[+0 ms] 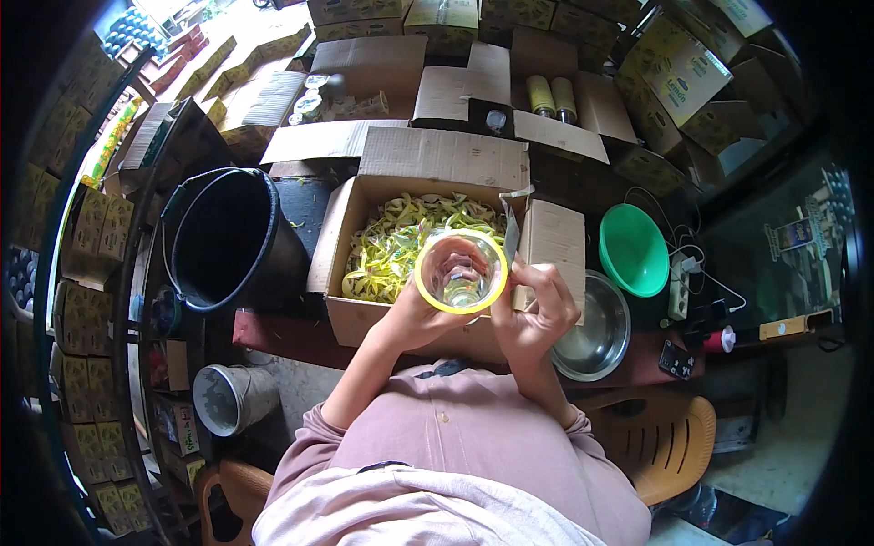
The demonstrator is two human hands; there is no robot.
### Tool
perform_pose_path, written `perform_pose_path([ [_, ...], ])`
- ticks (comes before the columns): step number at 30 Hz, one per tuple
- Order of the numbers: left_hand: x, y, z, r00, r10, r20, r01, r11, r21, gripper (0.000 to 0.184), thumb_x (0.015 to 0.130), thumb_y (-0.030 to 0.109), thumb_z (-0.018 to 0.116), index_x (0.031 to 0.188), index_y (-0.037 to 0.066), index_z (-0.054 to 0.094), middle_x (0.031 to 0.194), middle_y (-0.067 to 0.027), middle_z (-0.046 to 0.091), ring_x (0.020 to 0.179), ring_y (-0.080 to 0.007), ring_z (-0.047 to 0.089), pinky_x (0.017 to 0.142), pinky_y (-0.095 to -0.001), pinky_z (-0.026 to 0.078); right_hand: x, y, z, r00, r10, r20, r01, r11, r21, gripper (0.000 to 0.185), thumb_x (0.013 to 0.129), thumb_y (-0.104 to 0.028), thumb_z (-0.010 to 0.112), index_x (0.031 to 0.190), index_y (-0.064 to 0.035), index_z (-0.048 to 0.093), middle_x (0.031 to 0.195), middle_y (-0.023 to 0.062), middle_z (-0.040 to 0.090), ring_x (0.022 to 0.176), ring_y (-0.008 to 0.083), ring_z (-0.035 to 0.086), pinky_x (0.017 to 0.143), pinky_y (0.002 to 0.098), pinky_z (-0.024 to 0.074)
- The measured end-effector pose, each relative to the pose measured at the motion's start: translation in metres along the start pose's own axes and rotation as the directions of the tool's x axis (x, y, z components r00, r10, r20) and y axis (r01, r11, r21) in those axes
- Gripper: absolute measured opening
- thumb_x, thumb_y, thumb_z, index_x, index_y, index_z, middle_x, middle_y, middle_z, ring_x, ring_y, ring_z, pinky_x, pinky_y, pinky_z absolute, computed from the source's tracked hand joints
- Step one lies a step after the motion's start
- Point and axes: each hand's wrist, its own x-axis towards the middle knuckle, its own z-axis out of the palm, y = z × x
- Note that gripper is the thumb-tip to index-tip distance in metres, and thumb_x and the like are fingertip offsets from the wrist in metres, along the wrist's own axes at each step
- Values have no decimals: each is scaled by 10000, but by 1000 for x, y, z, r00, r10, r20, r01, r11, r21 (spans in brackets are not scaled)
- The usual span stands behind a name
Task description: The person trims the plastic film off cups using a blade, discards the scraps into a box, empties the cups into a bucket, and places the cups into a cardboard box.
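My left hand [421, 318] is wrapped round a clear cup [462, 270] with a yellow rim. Its mouth faces me, and fingers show through the wall. At the right side of the rim, my right hand [539, 314] is closed with its fingers bent. A thin greyish strip [512, 232] rises just above those fingertips; whether they grip it or the rim I cannot make out. Behind the cup stands an open cardboard box [437, 153], holding a heap of curled yellow and whitish strips [396, 238].
To the left is a black bucket [264, 259], with a grey bucket [238, 400] lower down. On the right are a green bowl [635, 250] and a metal bowl [601, 332]. Open cartons [369, 68] with cups and yellow rolls [551, 98] stand behind. An orange chair [660, 437] is right.
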Motion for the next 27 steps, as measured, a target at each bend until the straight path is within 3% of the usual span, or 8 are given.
perform_pose_path([
  [2, 1, 3, -1, 999, 17, 36, -17, 1000, -15, 625, 679, 39, 698, 1188, 6, 336, 1087, -93, 451, 1014, -158, 470, 854, -285, 416, 2, 3, 1, 1000, 22, -3, -21, 998, 51, 193, 634, 30, 660, 820, -10, 626, 651, 70, 580, 550, 155, 583, 497, 247, 456],
  [5, 2, 4, 5, 999, -53, 3, 52, 966, -254, 643, 696, 13, 672, 1221, 6, 302, 1099, -96, 441, 1031, -169, 461, 865, -292, 413, 0, 6, 3, 997, 69, -27, -65, 991, 117, 157, 640, 32, 660, 785, -4, 610, 655, 77, 584, 552, 158, 588, 494, 250, 456],
  [6, 2, 2, 2, 999, -15, 34, 21, 985, -169, 643, 720, 18, 652, 1243, 10, 276, 1116, -100, 432, 1043, -177, 453, 873, -303, 412, -1, 5, 2, 996, 85, -27, -81, 989, 123, 145, 643, 30, 661, 772, -3, 603, 659, 79, 587, 554, 159, 590, 494, 251, 457],
  [9, 3, -2, 1, 999, -25, 24, 30, 965, -262, 622, 739, 55, 651, 1239, 16, 283, 1124, -102, 432, 1046, -174, 453, 878, -312, 410, -2, 3, 0, 995, 99, -30, -94, 988, 121, 123, 651, 23, 664, 746, -4, 590, 663, 81, 592, 561, 162, 596, 494, 251, 459],
  [13, 3, -5, -1, 999, -24, 28, 30, 968, -250, 602, 756, 79, 642, 1240, 26, 287, 1133, -98, 431, 1058, -178, 450, 886, -321, 405, -3, -4, -3, 995, 95, -19, -93, 992, 86, 116, 659, 14, 663, 748, -9, 593, 662, 82, 598, 568, 164, 600, 500, 252, 465],
  [16, 3, -6, -1, 999, -41, 8, 41, 963, -265, 597, 759, 81, 641, 1239, 30, 290, 1128, -93, 433, 1064, -180, 448, 889, -322, 402, -1, -6, -2, 999, 42, -7, -41, 996, 73, 118, 657, 53, 642, 744, 13, 574, 613, 50, 538, 525, 86, 526, 442, 198, 373],
  [24, 2, -2, 0, 999, -45, -14, 41, 970, -240, 610, 727, 10, 654, 1229, 25, 308, 1113, -87, 439, 1045, -171, 457, 877, -300, 405, -4, -1, 2, 1000, -20, -10, 20, 1000, 18, 134, 642, 48, 642, 760, 10, 589, 622, 71, 552, 523, 126, 543, 466, 229, 407],
  [27, 2, -1, -3, 999, -50, -16, 48, 992, -115, 632, 702, 2, 672, 1224, 21, 317, 1111, -86, 440, 1034, -159, 462, 869, -290, 406, -3, -2, 1, 1000, -4, 6, 5, 1000, -23, 175, 636, 35, 650, 803, -14, 622, 640, 66, 577, 536, 148, 571, 493, 246, 446],
])
